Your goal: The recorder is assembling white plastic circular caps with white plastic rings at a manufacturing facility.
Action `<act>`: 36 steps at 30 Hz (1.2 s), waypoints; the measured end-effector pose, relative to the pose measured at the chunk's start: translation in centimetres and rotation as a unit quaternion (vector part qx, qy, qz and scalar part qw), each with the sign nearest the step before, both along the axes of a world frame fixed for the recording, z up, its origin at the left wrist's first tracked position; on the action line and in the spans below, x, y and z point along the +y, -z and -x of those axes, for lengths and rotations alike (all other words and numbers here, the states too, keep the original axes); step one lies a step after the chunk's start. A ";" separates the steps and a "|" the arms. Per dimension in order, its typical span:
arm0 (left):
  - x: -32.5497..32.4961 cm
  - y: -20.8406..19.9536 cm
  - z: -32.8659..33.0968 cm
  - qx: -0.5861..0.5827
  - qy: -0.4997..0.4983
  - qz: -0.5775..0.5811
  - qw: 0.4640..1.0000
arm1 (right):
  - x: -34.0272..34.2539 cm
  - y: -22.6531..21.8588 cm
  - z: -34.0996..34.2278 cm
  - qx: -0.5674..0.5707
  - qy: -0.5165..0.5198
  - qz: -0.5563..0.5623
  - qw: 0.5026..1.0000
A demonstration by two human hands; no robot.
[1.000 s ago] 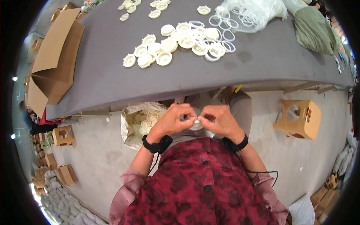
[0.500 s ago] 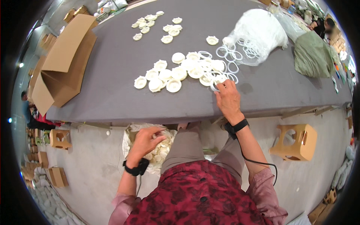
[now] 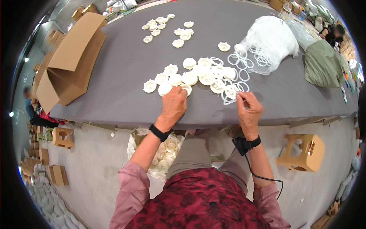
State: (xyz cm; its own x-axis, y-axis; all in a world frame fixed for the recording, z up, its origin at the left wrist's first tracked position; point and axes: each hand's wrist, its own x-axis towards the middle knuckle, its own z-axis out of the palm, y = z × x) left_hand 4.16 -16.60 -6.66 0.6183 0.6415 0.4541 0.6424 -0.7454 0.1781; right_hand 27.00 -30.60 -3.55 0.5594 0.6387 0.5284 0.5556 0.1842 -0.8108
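My left hand (image 3: 174, 105) is at the near edge of a cluster of cream-white round plastic caps (image 3: 189, 78). Its fingers are curled down over a cap (image 3: 164, 90), and its fingertips are partly hidden behind the knuckles. To the right, my right hand (image 3: 249, 113) pinches a thin white ring (image 3: 228, 103) between thumb and fingers, beside the right end of the cluster. Loose white rings (image 3: 244, 75) lie among the caps there, spilling from an open clear plastic bag (image 3: 271, 42).
An open cardboard box (image 3: 72, 61) stands at the table's left. Smaller groups of caps (image 3: 178, 43) lie farther back on the grey table (image 3: 126, 76). An olive cloth bundle (image 3: 323, 63) sits at right. Below are a sack of pale discs (image 3: 164, 154) and a tan stool (image 3: 301, 152).
My left hand has risen from above the sack to the caps on the table. My right hand has drawn slightly right and nearer, with a ring at its fingertips. The view has shifted a little.
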 end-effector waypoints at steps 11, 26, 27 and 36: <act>-9.6 -1.9 0.0 -0.424 0.003 0.655 0.625 | -2.1 0.7 4.6 0.029 -0.061 0.031 0.997; -13.2 0.7 -1.0 -0.558 0.089 0.681 0.465 | -6.0 1.8 7.1 -0.312 -0.112 0.005 0.943; -13.3 0.7 -1.1 -0.562 0.084 0.676 0.469 | -6.0 1.9 7.1 -0.314 -0.110 -0.006 0.943; -14.1 0.9 -1.3 -0.598 0.124 0.679 0.408 | -6.7 2.3 8.6 0.097 -0.102 0.000 0.990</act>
State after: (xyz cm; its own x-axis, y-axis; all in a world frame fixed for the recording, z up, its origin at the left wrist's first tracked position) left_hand 5.44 -30.65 -7.60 0.5979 0.7886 -0.1441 -0.5732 0.5462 0.6108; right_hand 18.38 -37.28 -5.81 0.5099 0.7488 0.4234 0.3397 0.2769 -0.8988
